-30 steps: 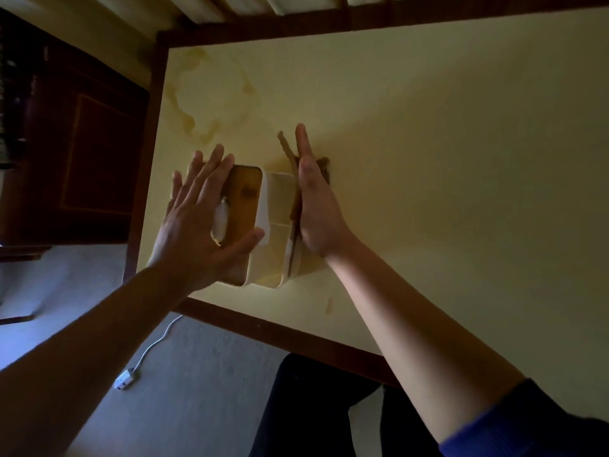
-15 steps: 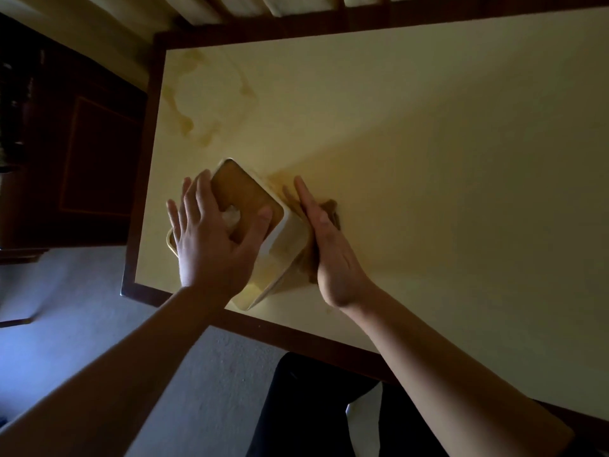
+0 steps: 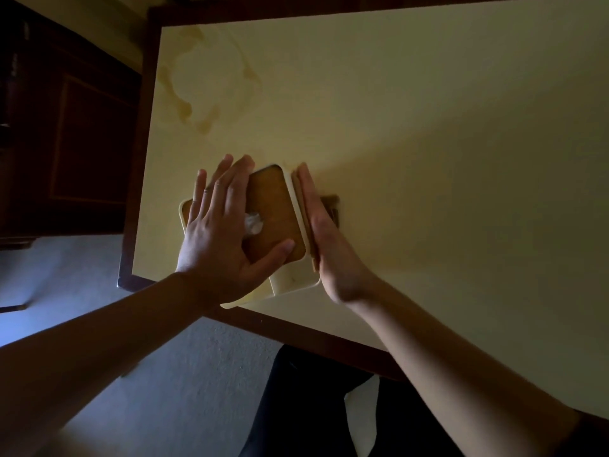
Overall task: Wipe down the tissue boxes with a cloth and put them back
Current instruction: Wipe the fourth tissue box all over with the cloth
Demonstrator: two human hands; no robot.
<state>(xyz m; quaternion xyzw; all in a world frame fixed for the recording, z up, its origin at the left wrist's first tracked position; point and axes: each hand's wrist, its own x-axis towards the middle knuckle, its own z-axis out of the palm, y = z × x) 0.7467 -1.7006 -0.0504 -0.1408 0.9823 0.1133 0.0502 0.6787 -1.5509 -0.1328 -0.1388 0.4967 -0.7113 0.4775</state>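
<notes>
A: Where does the tissue box point(image 3: 276, 212) lie from the hands?

B: It sits between them, near the table's point(image 3: 428, 159) front left corner; the left hand point(image 3: 217, 239) rests flat on its brown top with straight, spread fingers, and its thumb reaches across the near end; the right hand point(image 3: 324, 239) presses flat against the box's right side, fingers straight and together.

A: And the long axis?

B: It runs away from the person, nearly parallel to the right hand's fingers; so a wipe along this side would probably go forward and back.

A: What is hard to see?

B: The cloth point(image 3: 331, 206); only a brown piece shows beyond the right hand, the rest is hidden under the palm; the left side of the box is covered too; a white tissue point(image 3: 253, 224) shows beside the left hand.
</notes>
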